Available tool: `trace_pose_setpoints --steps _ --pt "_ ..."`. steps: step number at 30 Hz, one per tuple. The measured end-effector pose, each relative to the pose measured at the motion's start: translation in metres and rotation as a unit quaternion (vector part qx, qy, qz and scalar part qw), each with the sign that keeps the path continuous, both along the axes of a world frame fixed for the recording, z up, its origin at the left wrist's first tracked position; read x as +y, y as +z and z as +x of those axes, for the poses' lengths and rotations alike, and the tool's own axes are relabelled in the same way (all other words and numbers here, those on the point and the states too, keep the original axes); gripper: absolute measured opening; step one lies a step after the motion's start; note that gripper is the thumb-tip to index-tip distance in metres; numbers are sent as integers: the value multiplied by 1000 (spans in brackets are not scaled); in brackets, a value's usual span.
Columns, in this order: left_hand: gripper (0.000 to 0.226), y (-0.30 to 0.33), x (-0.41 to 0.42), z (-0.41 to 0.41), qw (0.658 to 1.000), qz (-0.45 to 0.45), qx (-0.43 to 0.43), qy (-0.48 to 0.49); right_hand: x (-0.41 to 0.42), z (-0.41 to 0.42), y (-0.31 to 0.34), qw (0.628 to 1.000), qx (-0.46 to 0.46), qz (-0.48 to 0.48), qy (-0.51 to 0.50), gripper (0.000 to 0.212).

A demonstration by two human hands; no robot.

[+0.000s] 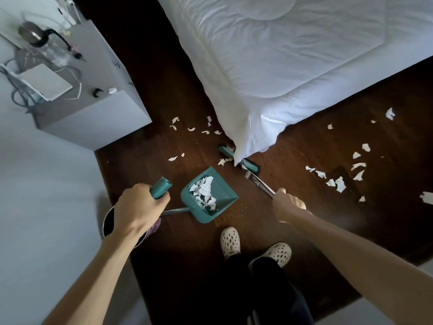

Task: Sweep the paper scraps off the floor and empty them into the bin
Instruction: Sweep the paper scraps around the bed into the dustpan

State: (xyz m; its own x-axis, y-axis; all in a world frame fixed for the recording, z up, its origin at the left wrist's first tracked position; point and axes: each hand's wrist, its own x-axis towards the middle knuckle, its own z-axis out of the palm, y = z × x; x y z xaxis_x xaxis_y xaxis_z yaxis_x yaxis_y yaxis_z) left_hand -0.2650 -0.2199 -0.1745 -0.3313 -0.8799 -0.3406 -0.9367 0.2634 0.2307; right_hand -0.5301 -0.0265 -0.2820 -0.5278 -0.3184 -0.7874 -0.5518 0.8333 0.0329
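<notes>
Left hand (138, 207) on dustpan (208, 195) handle (scraps (203, 191) inside, just right)

Teal dustpan (209, 195) heaped with white paper scraps (204, 191); more scraps (337, 182) strewn beside teal broom (236, 158).

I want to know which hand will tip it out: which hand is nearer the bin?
Left. The left hand is right over the bin, gripping the dustpan handle; the right hand is well off to its right.
</notes>
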Motion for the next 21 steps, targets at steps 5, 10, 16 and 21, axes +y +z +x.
trace_pose_setpoints --steps 5,10,16,21 --pt "46 -3 0 -1 1000 14 -1 -8 -2 3 -10 996 -38 -7 78 41" --pt "44 0 5 -2 999 25 32 1 19 18 -4 988 -110 5 111 20" --pt "42 2 14 5 999 28 39 15 71 29 4 985 -131 -36 109 18" --pt "29 8 29 22 999 18 15 23 109 21 10 986 -131 -78 73 11"
